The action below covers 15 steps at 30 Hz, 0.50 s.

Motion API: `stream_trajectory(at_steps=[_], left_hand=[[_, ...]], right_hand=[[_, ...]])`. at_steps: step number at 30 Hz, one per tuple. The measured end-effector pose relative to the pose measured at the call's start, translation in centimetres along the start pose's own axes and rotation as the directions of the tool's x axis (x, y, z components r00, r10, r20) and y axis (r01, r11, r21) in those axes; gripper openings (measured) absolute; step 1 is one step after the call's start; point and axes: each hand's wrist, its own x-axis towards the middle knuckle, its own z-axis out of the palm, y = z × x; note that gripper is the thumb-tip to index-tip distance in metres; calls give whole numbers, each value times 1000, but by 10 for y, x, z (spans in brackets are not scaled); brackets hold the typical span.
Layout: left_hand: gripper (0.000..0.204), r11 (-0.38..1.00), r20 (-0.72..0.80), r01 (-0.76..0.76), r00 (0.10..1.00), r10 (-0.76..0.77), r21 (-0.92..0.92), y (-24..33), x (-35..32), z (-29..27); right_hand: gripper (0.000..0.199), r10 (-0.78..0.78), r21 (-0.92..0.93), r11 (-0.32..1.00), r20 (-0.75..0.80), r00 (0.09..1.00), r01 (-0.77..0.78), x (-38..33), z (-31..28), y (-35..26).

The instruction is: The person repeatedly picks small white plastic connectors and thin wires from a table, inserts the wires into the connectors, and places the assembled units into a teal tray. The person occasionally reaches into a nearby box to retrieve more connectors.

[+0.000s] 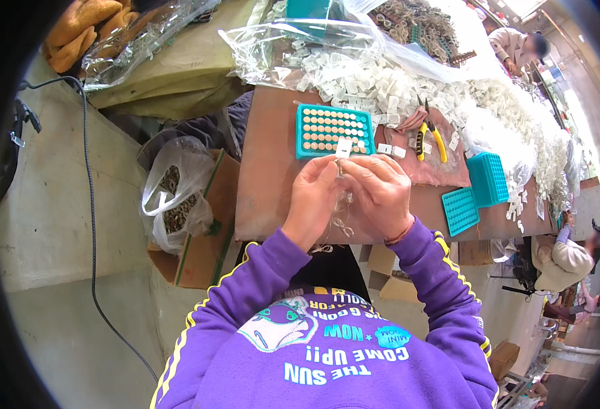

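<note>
Just in front of the teal tray (pixel 299 131), my left hand (pixel 313 194) and my right hand (pixel 384 191) meet at the fingertips. Both pinch a small white tag (pixel 343 147) by its lower end, where a thin metallic bit shows. Thin pale strands (pixel 345 221) dangle below, between my hands; what they belong to I cannot make out. Rows of round cream-coloured pieces (pixel 320 128) fill most of the tray's holes. Right of it lie two small white blocks (pixel 391 150). Farther right, pliers with yellow and black handles (pixel 439 142) rest on a pinkish sheet (pixel 443 176).
A large heap of white plastic pieces (pixel 409 88) and clear film (pixel 293 51) cover the far side. Two teal hole trays (pixel 460 210) (pixel 489 178) stand at right. At left, a white bag (pixel 197 184) sits in a cardboard box (pixel 221 204). Other people (pixel 566 259) work at far right.
</note>
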Motion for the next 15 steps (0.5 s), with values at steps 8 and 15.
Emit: stream_trajectory(at_steps=[8,15], left_hand=[[25,978,130,183,972,-195,98,29,-1,10],[23,965,146,258,954,-263,53,44,-1,27]], right_hand=[[22,429,375,807,160,889,-457,33,-9,4],[26,-18,190,981,-118,993,40,27,3,-3]])
